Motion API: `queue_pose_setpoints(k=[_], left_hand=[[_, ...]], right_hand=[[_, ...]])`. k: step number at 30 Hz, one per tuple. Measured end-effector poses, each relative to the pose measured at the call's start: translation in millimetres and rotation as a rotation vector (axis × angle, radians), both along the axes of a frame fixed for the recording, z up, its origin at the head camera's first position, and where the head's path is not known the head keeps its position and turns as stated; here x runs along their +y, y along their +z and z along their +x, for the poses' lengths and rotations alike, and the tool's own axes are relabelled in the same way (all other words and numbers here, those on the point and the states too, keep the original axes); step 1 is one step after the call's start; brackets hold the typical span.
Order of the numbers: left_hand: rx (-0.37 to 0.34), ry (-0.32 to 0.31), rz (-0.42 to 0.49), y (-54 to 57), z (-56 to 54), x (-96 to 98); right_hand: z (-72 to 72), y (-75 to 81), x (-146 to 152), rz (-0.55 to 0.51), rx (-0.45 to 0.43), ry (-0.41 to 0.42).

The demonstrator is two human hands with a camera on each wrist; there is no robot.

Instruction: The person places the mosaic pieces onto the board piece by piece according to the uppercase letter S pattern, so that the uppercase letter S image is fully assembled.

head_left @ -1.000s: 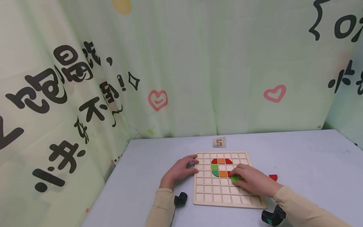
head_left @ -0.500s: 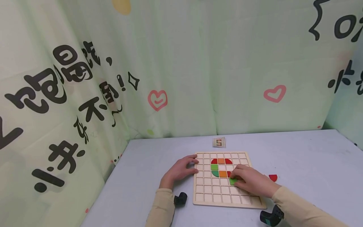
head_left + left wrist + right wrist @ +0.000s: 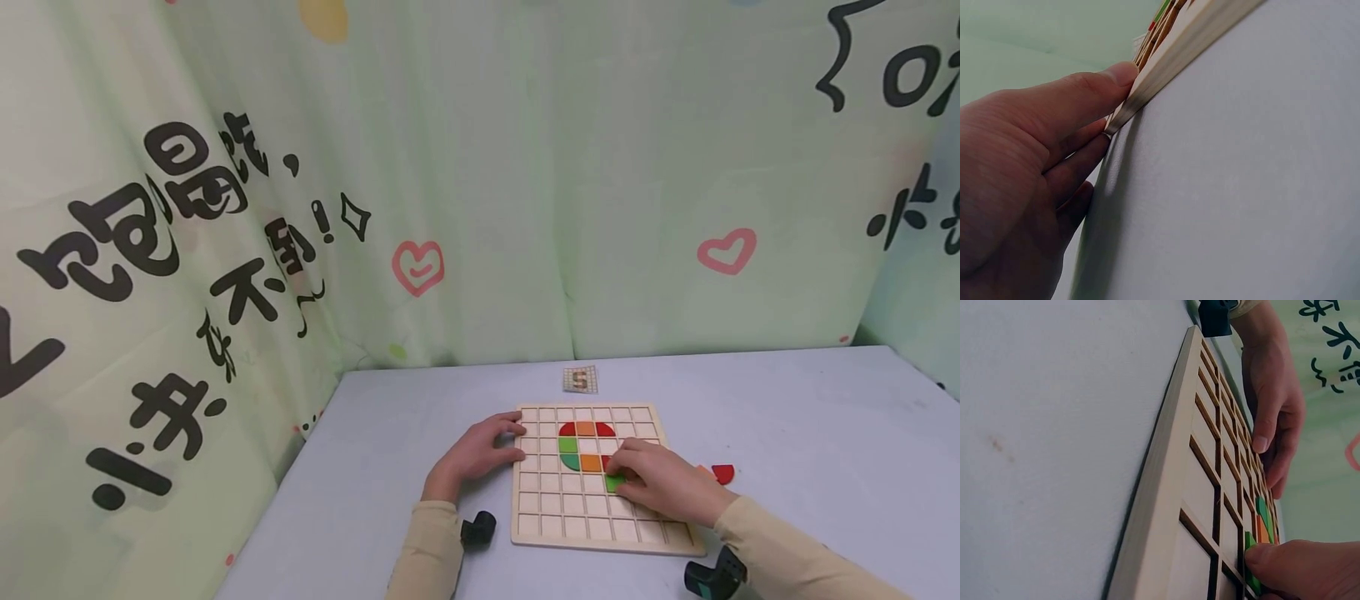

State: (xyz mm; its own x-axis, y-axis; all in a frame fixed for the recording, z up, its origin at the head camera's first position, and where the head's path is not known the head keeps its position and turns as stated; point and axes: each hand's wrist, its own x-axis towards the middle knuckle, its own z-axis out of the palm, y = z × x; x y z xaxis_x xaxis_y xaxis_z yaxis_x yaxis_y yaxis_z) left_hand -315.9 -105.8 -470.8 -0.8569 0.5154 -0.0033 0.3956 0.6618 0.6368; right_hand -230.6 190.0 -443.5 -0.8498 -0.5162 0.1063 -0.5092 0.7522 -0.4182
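Observation:
A wooden grid board [image 3: 555, 527] lies on the table. My left hand [image 3: 476, 450] rests at its left edge with fairly straight fingers; in the left wrist view the thumb [image 3: 1124, 74] touches the rim. Between thumb and fingers, my right hand [image 3: 663, 479] pinches a green square tile [image 3: 614, 483], over a cell just below the coloured row. Set in the grid are red rounded tiles [image 3: 605, 429], orange squares [image 3: 590, 462], another green square [image 3: 567, 445] and a teal rounded tile [image 3: 569, 462]. A red tile [image 3: 606, 462] beside my right fingertips is partly hidden.
Right of the board lie a loose red rounded tile [image 3: 723, 474] and an orange tile [image 3: 706, 472], partly hidden by my right hand. A small patterned card [image 3: 580, 379] sits behind the board. A printed curtain [image 3: 510, 208] hangs beyond the table.
My right hand has shifted slightly left with the green tile, which now lines up more closely with its cell. More of the loose orange tile shows. My left hand stays in place.

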Motion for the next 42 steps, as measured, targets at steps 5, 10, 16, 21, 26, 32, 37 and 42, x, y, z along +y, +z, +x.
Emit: queue_pose_setpoints(k=[5, 10, 16, 21, 26, 32, 37, 42], left_hand=[[0.003, -0.001, 0.0, -1.2, -0.1, 0.8], [0.006, -0.002, 0.003, -1.3, 0.8, 1.6], [0.01, -0.004, 0.01, 1.5, 1.9, 1.9], [0.005, 0.002, 0.017, 1.9, 1.8, 0.7], [0.003, 0.005, 0.016, 1.4, 1.9, -0.8], [0.005, -0.003, 0.018, 1.1, 2.4, -1.2], [0.003, 0.001, 0.014, 1.6, 3.0, -0.7], [-0.005, 0.002, 0.015, 2.9, 3.4, 0.1]], right_hand=[[0.8, -1.3, 1, -0.002, 0.0, -0.008], [4.7, 0.5, 6, -0.033, -0.029, -0.053], [9.0, 9.1, 27, -0.087, -0.035, -0.154], [10.2, 11.6, 59, -0.095, -0.02, -0.238], [13.0, 5.5, 94, -0.074, -0.007, -0.287], [14.8, -1.6, 124, -0.019, 0.009, -0.347], [14.1, -4.6, 137, 0.018, -0.031, -0.363], [12.7, -5.9, 138, 0.036, -0.088, -0.361]])
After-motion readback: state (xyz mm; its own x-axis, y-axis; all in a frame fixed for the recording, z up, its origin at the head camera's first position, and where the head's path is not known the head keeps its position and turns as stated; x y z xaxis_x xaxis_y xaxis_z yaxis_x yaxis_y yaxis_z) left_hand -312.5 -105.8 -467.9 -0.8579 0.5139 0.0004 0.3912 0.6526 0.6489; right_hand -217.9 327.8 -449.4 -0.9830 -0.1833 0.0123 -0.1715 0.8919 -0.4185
